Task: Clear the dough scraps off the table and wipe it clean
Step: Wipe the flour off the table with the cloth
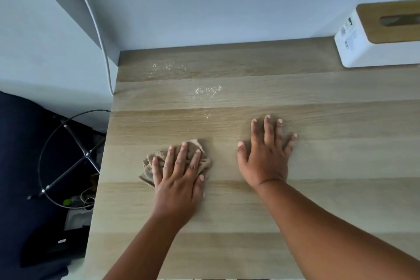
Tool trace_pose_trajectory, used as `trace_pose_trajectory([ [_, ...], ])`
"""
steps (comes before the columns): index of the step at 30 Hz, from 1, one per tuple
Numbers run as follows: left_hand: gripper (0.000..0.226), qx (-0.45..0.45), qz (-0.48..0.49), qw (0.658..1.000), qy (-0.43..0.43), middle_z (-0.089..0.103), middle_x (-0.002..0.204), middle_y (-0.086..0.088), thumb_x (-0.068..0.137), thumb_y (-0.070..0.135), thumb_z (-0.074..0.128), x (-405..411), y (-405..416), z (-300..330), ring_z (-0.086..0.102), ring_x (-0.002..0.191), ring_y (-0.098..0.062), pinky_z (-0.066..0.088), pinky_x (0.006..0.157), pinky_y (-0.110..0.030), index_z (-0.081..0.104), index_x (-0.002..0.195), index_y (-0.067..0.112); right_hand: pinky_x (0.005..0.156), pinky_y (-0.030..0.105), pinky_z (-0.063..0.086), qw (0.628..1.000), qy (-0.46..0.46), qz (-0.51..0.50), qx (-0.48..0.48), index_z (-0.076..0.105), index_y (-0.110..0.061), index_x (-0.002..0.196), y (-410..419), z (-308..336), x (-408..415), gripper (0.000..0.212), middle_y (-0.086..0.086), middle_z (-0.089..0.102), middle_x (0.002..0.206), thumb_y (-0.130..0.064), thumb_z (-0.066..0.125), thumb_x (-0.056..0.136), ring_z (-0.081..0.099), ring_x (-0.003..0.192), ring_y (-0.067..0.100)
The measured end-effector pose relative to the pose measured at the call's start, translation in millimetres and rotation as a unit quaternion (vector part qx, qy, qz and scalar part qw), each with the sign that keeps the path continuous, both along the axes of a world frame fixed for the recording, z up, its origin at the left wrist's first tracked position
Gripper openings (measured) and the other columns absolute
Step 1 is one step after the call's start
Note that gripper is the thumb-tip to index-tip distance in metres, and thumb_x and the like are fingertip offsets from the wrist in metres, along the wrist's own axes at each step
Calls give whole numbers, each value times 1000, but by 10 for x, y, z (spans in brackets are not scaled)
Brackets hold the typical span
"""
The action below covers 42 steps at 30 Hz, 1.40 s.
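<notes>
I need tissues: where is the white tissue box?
In the head view, the white wooden-lidded tissue box sits far right on the pale wooden table, against the wall.

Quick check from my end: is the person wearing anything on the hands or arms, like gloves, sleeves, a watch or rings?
Nothing that shows. The left hand and right hand are bare, with no gloves. No rings, watch or bracelet are visible on fingers or wrists. Both forearms are uncovered right down to the bottom edge of the head view, so no sleeve is in view. Fingernails look short and unpainted.
</notes>
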<state>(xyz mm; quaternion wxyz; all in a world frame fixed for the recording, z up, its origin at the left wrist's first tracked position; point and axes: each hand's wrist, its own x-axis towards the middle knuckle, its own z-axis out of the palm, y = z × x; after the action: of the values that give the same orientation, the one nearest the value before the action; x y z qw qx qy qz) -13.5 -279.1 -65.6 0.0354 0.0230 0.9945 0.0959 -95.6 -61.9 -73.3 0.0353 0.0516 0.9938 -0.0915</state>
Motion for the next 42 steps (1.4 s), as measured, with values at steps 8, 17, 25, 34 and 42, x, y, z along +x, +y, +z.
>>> trace_pose_trajectory([
  [8,65,8,56,998,-36,10,173,5,97,57,25,-1078,419,9,1,160,-25,-7,124,-62,28,160,37,124,64,-2,999,-15,27,-40,32,-28,159,147,66,12,74,5,14,172,-56,41,91,1,159,31],
  [17,66,29,83,995,-55,0,174,3,103,52,28,-1158,786,-21,-11,159,-28,-12,122,-64,12,164,32,126,54,15,995,5,93,-43,49,-18,152,635,127,84,58,8,30,167,-41,48,98,21,157,29],
  [25,74,119,123,977,-130,-22,171,-3,101,46,30,-679,1770,152,-31,153,-31,-29,116,-58,-1,165,26,124,52,21,994,13,65,-88,62,-11,140,846,260,237,57,11,44,159,-39,39,96,32,153,31],
  [34,65,116,54,989,-77,10,173,9,99,46,25,-444,1158,201,3,159,-16,7,128,-49,16,163,35,118,58,28,991,29,50,-122,62,-9,139,691,363,178,43,12,53,152,-30,51,103,42,147,33],
  [42,67,54,130,988,-67,5,173,6,97,52,22,-513,25,69,-2,160,-18,2,128,-53,20,162,36,120,61,26,985,37,107,-128,60,-15,142,154,353,145,63,11,44,159,-52,47,93,36,148,38],
])
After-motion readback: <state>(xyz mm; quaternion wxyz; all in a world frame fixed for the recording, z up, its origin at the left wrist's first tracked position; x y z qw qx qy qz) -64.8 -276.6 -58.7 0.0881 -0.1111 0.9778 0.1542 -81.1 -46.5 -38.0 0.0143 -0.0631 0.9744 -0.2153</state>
